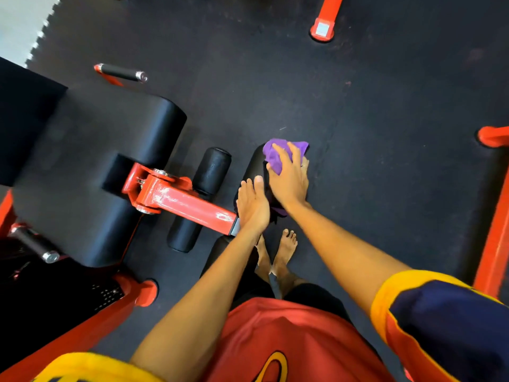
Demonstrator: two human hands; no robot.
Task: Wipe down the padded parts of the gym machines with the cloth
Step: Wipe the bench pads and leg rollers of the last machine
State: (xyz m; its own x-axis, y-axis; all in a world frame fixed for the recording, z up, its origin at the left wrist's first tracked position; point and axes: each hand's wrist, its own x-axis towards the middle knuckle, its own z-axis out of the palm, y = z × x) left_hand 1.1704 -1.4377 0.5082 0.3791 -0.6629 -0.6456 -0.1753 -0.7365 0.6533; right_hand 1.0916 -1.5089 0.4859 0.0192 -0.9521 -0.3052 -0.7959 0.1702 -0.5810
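Observation:
A purple cloth point(278, 154) lies over the far end of a black roller pad point(254, 166) at the tip of the machine's red arm point(187, 205). My right hand point(289, 180) presses the cloth onto that pad with its fingers spread over the fabric. My left hand point(252, 206) rests flat on the near part of the same pad, fingers straight, beside the end of the red arm. A second black roller pad point(210, 173) sits just left of it. The large black seat pad point(104, 166) fills the left side.
Black rubber floor surrounds the machine. Red frame feet stand at top point(322, 30) and right point(493, 136), with a red beam point(493, 244) down the right edge. Two black handles point(121, 73) point(35, 244) stick out near the seat. My bare feet point(283, 252) stand just below the pad.

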